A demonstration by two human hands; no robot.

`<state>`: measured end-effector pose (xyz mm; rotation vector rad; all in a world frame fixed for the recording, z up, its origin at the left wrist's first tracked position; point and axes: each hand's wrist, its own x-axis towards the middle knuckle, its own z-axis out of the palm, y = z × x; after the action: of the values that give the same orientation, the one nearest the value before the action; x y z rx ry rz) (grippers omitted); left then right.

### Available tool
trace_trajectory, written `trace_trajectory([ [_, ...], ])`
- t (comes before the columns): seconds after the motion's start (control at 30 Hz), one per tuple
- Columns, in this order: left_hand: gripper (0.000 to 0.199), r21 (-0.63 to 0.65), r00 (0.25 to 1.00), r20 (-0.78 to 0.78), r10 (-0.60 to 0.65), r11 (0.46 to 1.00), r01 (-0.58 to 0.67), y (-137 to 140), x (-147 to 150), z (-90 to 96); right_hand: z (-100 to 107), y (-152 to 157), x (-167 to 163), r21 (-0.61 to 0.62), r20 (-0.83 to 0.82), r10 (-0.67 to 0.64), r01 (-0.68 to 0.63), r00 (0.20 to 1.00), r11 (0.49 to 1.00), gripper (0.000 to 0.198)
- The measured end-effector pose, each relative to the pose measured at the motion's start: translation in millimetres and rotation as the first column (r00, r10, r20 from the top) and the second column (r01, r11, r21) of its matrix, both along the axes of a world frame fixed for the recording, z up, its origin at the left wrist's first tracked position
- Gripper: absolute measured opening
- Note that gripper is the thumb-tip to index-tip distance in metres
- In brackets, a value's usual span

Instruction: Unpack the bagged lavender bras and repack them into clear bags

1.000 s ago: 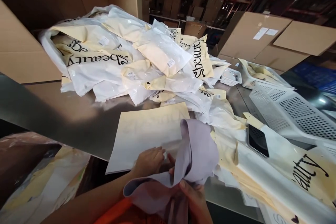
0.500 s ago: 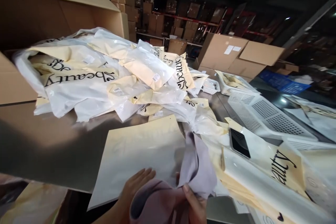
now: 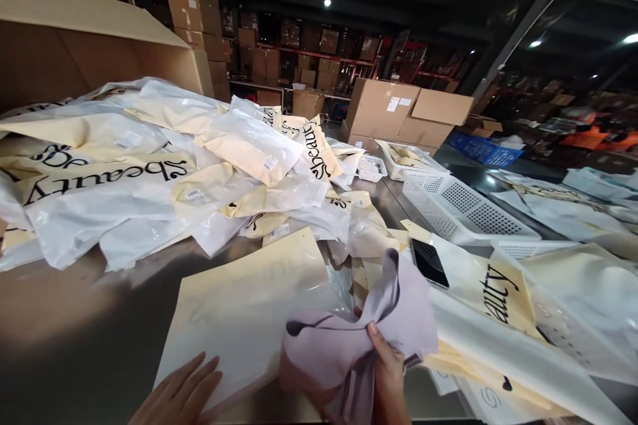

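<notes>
My right hand (image 3: 389,362) grips a lilac fabric garment (image 3: 411,299), thumb on top of its bunched middle. Its folds spread to both sides and hang down below the hand. Palm down, my left hand (image 3: 182,393) lies with fingers stretched on the lower left part of a flat white and cream plastic bag (image 3: 239,312). The garment hides the bag's lower right corner. To the right of the garment, a dark phone (image 3: 429,262) rests on more printed plastic bags (image 3: 478,325).
A big heap of filled printed bags (image 3: 149,192) covers the metal table's (image 3: 119,332) far left, before an open carton (image 3: 100,60). White perforated baskets (image 3: 468,209) stand to the right. Farther back are a brown carton (image 3: 379,109) and a blue crate (image 3: 486,149).
My left hand has moved down and left across the flat bag. The garment, still in my right hand, has come up and opened out more. The view has turned right.
</notes>
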<state>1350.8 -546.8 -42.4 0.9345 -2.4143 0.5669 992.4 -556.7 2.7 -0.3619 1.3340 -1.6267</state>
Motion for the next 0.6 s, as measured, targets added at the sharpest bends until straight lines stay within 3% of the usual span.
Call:
trace_trajectory([
  [0.13, 0.034, 0.190, 0.994, 0.102, -0.024, 0.982, 0.004, 6, -14, 4.8, 0, -1, -15, -0.073, 0.016, 0.156, -0.155, 0.988, 0.985, 0.039],
  [0.2, 0.043, 0.352, 0.977, 0.213, -0.025, 0.935, -0.053, 8, -30, 11.3, 6, 3, -18, -0.092, -0.015, 0.256, -0.257, 0.966, 0.962, 0.037],
  [0.27, 0.050, 0.509, 0.942, 0.333, -0.042, 0.849, -0.142, 7, -45, 19.5, 14, 10, -19, -0.091, -0.038, 0.429, -0.431, 0.902, 0.898, 0.037],
  [0.37, 0.052, 0.627, 0.903, 0.428, -0.044, 0.734, -0.262, 0, -60, 29.8, 16, 22, -18, -0.103, -0.031, 0.657, -0.657, 0.753, 0.747, 0.030],
  [0.43, 0.050, 0.601, 0.905, 0.425, -0.004, 0.749, -0.279, -6, -65, 32.7, 8, 27, -17, -0.078, -0.043, 0.742, -0.743, 0.669, 0.665, 0.027],
  [0.53, 0.039, 0.433, 0.939, 0.332, 0.092, 0.869, -0.238, -16, -67, 34.8, -14, 28, -13, 0.040, -0.125, 0.876, -0.880, 0.466, 0.474, 0.037],
  [0.6, 0.038, 0.330, 0.948, 0.262, 0.180, 0.906, -0.263, -22, -68, 40.7, -23, 25, -7, 0.157, -0.230, 0.917, -0.918, 0.326, 0.365, 0.039],
])
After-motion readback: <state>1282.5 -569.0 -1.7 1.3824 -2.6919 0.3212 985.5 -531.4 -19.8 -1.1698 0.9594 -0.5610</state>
